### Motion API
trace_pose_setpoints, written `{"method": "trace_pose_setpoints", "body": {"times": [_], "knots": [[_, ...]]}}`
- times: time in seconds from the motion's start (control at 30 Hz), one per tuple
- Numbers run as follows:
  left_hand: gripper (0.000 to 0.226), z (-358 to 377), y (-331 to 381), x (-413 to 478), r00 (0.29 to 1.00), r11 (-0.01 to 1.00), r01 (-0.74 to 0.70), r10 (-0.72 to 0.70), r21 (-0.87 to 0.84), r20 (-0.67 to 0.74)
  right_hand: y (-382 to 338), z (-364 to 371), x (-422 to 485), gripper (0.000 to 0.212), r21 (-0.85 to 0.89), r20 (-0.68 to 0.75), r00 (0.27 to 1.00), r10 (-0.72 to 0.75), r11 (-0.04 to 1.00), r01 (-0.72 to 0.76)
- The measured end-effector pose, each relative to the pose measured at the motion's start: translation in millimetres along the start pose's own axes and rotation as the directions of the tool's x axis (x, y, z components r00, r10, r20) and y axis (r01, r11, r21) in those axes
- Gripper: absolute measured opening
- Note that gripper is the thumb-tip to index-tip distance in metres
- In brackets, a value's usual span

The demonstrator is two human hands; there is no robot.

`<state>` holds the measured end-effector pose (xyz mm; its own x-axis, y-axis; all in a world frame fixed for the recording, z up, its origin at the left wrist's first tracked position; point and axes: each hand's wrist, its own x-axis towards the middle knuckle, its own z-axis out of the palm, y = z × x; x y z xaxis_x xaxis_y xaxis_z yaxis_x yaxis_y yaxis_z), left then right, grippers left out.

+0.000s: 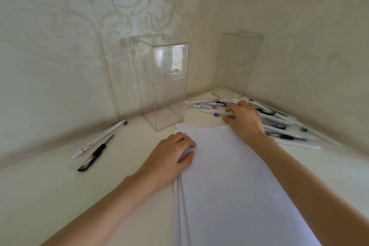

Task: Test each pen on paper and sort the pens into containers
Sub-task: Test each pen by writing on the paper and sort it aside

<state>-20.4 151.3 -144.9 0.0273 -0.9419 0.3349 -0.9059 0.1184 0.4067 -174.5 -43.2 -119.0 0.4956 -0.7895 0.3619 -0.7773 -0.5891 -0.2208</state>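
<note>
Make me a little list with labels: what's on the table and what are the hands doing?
left hand: rests on the paper, at its left edge
right hand: fingers on the pen pile
paper: white sheets, stacked
pen pile: by the right wall
containers: near clear box and far clear box, no pens seen inside
set aside, left: white pen, black pen

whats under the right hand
The right hand rests over the pile of pens, fingertips at a blue-tipped white pen; its wrist crosses the paper. Pens beneath the palm are covered, so a grip cannot be confirmed.
</note>
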Motion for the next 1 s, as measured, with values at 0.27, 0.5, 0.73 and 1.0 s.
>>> {"method": "trace_pose_setpoints", "body": {"times": [0.27, 0.5, 0.73, 1.0], "knots": [[0.045, 5, 0, 3, 0.998, 0.999, -0.04, 0.042, 0.033, -0.047, 35, -7, -23, 0.025, 0.026, 0.012, 1.0, 0.021, 0.999, -0.021], [0.043, 8, -1, 2, 0.998, 0.997, -0.041, 0.045, 0.072, -0.046, 29, 2, -20, 0.02, -0.102, -0.052, 0.997, -0.059, 0.993, 0.054], [0.044, 6, 2, 0, 0.997, 0.999, -0.022, 0.025, 0.043, -0.068, 13, 0, -22, 0.017, -0.01, -0.214, 0.925, -0.315, 0.947, 0.32], [0.047, 2, 3, 0, 0.993, 0.997, 0.071, -0.068, 0.033, -0.099, -19, -5, -40, 0.045, 0.087, -0.177, 0.911, -0.371, 0.916, 0.39]]}}
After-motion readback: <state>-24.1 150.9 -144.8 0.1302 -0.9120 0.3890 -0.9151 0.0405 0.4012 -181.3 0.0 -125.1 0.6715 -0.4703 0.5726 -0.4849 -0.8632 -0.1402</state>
